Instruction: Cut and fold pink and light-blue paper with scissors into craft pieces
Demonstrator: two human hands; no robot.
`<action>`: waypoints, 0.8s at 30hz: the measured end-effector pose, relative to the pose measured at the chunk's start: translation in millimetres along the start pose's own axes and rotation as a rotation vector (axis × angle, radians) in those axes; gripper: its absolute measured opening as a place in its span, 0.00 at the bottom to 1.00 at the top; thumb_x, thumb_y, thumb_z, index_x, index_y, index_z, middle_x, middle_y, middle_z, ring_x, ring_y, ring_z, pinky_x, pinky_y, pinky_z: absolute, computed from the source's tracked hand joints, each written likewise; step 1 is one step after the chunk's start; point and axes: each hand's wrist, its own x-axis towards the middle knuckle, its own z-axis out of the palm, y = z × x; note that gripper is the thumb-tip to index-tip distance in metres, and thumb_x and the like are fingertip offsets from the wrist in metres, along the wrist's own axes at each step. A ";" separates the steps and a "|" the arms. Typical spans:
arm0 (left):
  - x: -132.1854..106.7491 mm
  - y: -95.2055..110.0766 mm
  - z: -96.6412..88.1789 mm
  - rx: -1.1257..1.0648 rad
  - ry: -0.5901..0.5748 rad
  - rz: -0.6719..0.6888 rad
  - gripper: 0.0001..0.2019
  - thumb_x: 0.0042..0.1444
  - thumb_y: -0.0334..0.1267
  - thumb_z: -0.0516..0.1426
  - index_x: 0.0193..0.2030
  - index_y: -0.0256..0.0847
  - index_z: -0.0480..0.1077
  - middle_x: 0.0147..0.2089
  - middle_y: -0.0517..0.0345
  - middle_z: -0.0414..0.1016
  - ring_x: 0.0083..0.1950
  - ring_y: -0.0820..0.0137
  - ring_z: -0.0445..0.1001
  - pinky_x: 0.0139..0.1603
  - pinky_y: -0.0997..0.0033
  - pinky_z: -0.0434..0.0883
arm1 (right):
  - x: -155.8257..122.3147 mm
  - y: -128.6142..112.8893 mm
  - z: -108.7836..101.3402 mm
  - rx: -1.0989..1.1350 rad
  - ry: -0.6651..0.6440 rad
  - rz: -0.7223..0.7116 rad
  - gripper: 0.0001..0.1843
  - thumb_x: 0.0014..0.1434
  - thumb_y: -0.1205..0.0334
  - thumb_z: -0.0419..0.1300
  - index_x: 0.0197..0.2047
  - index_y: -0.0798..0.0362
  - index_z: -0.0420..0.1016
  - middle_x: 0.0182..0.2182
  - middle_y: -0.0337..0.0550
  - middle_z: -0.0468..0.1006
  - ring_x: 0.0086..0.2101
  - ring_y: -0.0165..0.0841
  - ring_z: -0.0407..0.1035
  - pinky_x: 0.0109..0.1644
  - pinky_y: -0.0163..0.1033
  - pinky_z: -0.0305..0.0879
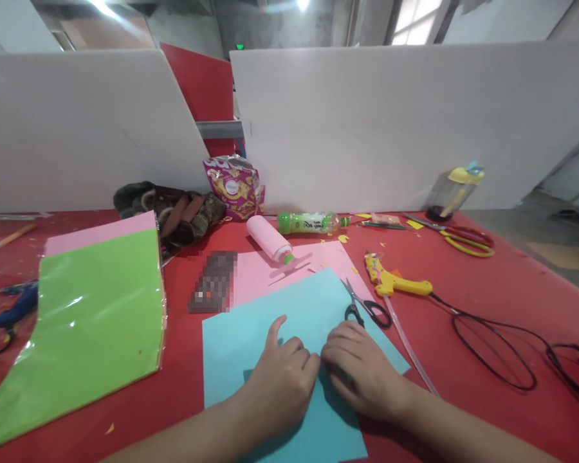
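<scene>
A light blue sheet of paper lies on the red table under both my hands. My left hand is above its middle, most fingers curled in and one finger sticking up. Close against it is my right hand, its fingers bent downward and together. The fingertips of both hands meet near the paper and hide whatever may be between them. Just beyond my right hand, black-handled scissors rest on the sheet with blades partly spread. A pink sheet of paper shows from beneath the blue one.
A yellow glue gun with a black cord lies right. Left are a pack of green paper and a blurred dark object. Behind lie a pink-wrapped bottle, a green-labelled bottle, a snack bag and large scissors.
</scene>
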 end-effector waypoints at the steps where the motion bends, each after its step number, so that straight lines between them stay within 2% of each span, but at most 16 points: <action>1: 0.3 0.5 0.2 0.003 0.005 0.002 0.07 0.50 0.26 0.47 0.25 0.38 0.62 0.21 0.59 0.64 0.27 0.68 0.63 0.53 0.45 0.48 | 0.2 -0.6 0.3 0.002 0.006 0.007 0.08 0.50 0.73 0.48 0.29 0.55 0.65 0.23 0.42 0.70 0.29 0.32 0.60 0.37 0.40 0.56; 19: 5.0 2.7 -2.8 -0.017 0.043 0.002 0.14 0.55 0.28 0.44 0.21 0.38 0.62 0.18 0.60 0.64 0.24 0.70 0.63 0.51 0.46 0.53 | 2.7 -3.7 0.2 -0.017 -0.001 0.104 0.09 0.51 0.71 0.47 0.24 0.54 0.64 0.21 0.42 0.68 0.27 0.32 0.60 0.33 0.39 0.57; 24: 4.9 -3.6 -6.1 0.009 0.043 -0.011 0.14 0.54 0.28 0.44 0.21 0.38 0.63 0.18 0.60 0.64 0.24 0.71 0.63 0.51 0.47 0.54 | 1.2 5.1 -3.6 0.001 0.044 0.147 0.08 0.49 0.72 0.48 0.23 0.54 0.64 0.20 0.42 0.68 0.26 0.31 0.62 0.33 0.38 0.59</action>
